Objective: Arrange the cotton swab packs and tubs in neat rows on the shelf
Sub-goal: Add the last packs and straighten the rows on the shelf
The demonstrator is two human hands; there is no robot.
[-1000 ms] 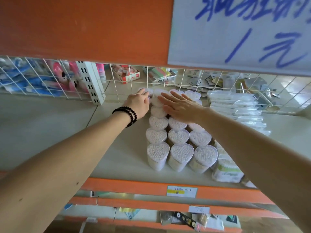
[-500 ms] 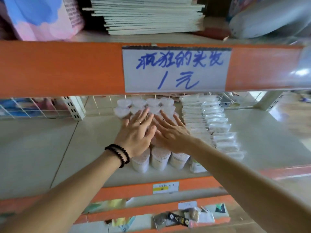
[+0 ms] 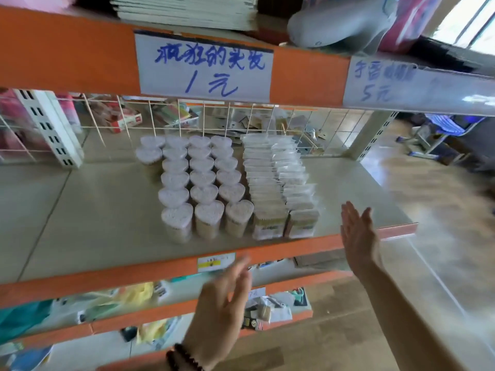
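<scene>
Several heart-shaped cotton swab tubs (image 3: 203,192) stand in straight rows on the beige shelf (image 3: 107,223), running from the front edge back to the wire grid. Right beside them, flat cotton swab packs (image 3: 278,188) sit in two rows. My left hand (image 3: 222,303), with a dark bead bracelet at the wrist, hovers below the shelf's front edge with fingers straight, holding nothing. My right hand (image 3: 359,234) is raised flat to the right of the packs, apart from them and empty.
An orange beam with a handwritten price sign (image 3: 205,66) runs overhead, books stacked above it. A white wire grid (image 3: 166,116) closes the shelf's back. Lower shelves hold mixed small goods (image 3: 270,309). Open floor lies to the right.
Both hands have come off the tub tops and drawn back toward me, now clear of the shelf. The view has pulled back and shifted right, showing all the rows.
</scene>
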